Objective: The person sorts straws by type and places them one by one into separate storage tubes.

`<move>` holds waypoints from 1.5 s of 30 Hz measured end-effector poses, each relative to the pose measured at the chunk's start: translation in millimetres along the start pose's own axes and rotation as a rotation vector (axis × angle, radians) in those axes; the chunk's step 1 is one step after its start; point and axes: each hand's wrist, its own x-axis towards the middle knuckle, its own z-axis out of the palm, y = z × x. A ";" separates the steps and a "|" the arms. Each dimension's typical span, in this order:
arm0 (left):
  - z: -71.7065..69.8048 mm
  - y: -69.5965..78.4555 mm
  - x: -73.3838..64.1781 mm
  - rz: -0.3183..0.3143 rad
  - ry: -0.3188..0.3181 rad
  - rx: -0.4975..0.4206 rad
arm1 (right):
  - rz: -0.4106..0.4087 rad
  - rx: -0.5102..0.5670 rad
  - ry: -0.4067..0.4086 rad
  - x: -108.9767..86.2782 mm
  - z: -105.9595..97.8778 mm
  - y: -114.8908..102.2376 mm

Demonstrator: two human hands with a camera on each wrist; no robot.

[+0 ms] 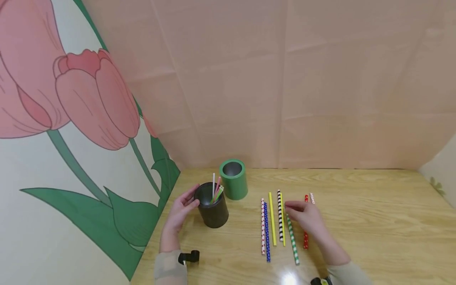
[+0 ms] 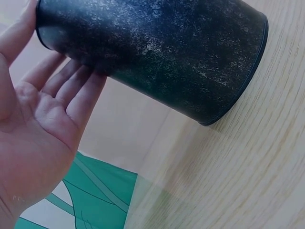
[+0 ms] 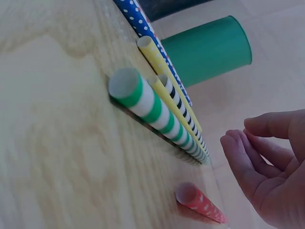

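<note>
A black cylindrical cup (image 1: 215, 214) stands on the table with several thin straws (image 1: 218, 192) leaning inside it. My left hand (image 1: 179, 213) holds its left side near the rim, thumb in front and fingers behind; the left wrist view shows the cup's speckled wall (image 2: 162, 52). Over the table, my right hand (image 1: 307, 217) hovers beside a green-and-white striped paper straw (image 1: 293, 241). Its thumb and fingertips are brought close together, and nothing shows between them in the right wrist view. A red dotted straw (image 1: 306, 241) lies partly hidden under that hand.
Behind the black cup stands a green cup (image 1: 238, 187). Left of the striped straw lie a red-dotted white straw (image 1: 263, 229), a blue dotted straw (image 1: 267, 237), yellow straws (image 1: 272, 221) and a black-and-white striped straw (image 1: 280, 217). A pinkish cloth wall (image 1: 285, 99) rises at the table's back.
</note>
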 end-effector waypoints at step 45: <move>-0.2 -1.1 0.5 0.007 -0.008 -0.012 | -0.036 -0.342 0.063 7.1 20.8 -0.4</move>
